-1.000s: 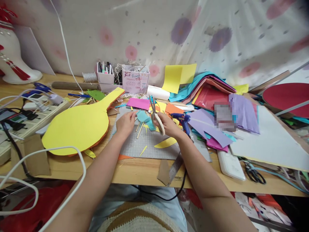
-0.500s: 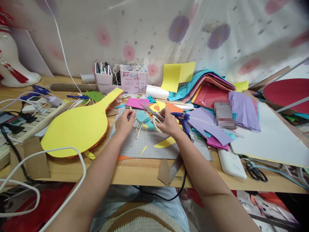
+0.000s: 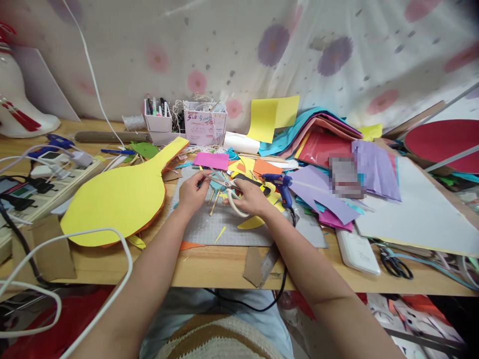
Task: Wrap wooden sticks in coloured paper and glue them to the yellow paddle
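Note:
My right hand [image 3: 250,197] has its fingers through the white handles of a pair of scissors [image 3: 235,202]. The metal blades point left, their tips close to the fingers of my left hand [image 3: 192,192]. That hand is closed in a pinch; what lies between its fingertips is too small to make out. Below the blades, light-blue paper scraps [image 3: 219,187] and thin wooden sticks [image 3: 214,203] lie on the grey cutting mat [image 3: 202,227]. A black-and-yellow tool [image 3: 266,189] shows just behind my right hand, partly hidden. Beside it is a blue glue gun [image 3: 281,185].
A large yellow paddle-shaped cutout [image 3: 116,202] lies left. Purple paper [image 3: 322,192], a white power bank [image 3: 358,252] and black-handled scissors [image 3: 398,265] are on the right. Pen boxes [image 3: 205,124] stand behind. White cables [image 3: 125,244] loop at the left, beside a power strip [image 3: 45,199].
The scissors have swung lower, and their blades now reach left to my left hand's fingertips. My right hand has moved slightly left and down, uncovering the black-and-yellow tool.

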{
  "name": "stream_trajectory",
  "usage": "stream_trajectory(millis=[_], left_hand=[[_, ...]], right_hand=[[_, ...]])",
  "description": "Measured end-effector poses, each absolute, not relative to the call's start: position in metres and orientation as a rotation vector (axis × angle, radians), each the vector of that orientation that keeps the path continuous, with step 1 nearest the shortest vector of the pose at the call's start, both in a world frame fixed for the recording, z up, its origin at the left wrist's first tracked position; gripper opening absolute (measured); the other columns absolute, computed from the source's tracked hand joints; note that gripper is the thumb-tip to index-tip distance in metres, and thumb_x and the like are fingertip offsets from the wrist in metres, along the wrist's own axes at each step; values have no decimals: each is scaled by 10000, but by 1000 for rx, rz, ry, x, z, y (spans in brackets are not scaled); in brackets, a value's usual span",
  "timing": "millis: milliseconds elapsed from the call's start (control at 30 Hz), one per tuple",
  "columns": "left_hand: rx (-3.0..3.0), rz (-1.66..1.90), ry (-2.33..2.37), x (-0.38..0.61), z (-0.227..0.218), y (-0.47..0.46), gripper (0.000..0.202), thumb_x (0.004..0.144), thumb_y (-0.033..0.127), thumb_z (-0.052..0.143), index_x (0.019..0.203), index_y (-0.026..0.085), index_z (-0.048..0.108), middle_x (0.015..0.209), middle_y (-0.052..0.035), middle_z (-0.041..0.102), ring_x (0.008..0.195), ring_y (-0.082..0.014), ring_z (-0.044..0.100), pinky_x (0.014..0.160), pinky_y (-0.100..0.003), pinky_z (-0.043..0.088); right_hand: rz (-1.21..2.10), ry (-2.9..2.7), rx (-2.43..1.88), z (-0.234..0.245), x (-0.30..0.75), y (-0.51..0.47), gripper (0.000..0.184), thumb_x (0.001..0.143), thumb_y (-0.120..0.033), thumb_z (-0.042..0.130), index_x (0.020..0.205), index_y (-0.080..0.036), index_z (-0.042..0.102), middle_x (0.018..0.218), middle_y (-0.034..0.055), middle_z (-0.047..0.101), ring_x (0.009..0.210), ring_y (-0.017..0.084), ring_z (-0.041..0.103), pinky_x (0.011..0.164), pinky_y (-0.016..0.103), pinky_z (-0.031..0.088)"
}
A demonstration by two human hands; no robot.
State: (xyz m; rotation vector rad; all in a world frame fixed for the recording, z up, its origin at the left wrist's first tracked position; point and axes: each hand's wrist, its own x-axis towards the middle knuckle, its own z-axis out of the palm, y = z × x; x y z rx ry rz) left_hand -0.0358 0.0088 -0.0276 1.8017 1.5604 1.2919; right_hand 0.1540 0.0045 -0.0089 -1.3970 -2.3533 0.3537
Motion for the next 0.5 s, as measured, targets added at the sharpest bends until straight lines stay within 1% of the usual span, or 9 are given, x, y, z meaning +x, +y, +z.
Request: stream_trajectory(millis=[100,267,500], left_hand=[[1832,1274,1510,-35,-28,8,299,787,342,446,970,189,627,745,-17,642,599,-112,518,563,-220,376],[1888,1252,1410,-35,-27,7,281,792,327,438,918,176,638,787,-27,648,694,-126,550,616,-218,397],[1808,1280,1255,-34,-23,7,266,784,338,449,865,152,622,819,-38,646,726,-127,553,639,-219,413]], right_hand=[[335,-2361,-1423,-11,154,4,333,722,-515,532,719,-187,474,701,-1,539,623,117,449,558,224,270],[290,-2351,-1463,-14,156,4,353,717,-543,526,707,-192,493,650,-8,542,575,113,432,535,224,235],[299,-2346,-1427,-14,156,4,359,713,-550,526,700,-192,505,639,-11,536,569,113,431,539,220,238]])
